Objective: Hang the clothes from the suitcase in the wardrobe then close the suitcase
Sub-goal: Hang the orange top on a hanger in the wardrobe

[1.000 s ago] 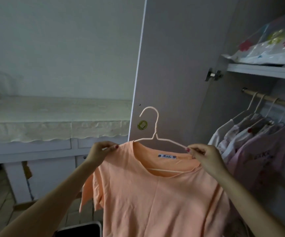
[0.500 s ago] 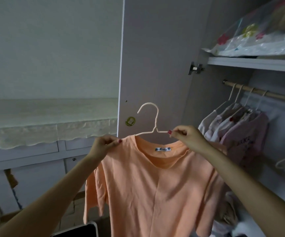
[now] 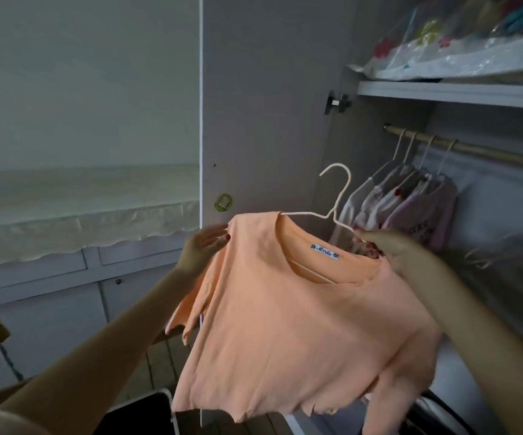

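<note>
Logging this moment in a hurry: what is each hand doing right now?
Left hand: open, fingers straight, touching the orange shirt at its shoulder.
Right hand: holding the hanger.

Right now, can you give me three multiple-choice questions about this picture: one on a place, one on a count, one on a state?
1. Where is the wooden rail?
A. under the shelf
B. on the floor
C. above the shelf

2. How many hangers already hang on the rail?
A. one
B. four
C. seven

3. The left hand is:
A. gripping the hanger
B. open beside the orange shirt
C. in a fist

Answers: A, the rail runs below the shelf; B, four hooks sit over it; B, its fingers are straight, while the right hand holds the hanger.
</note>
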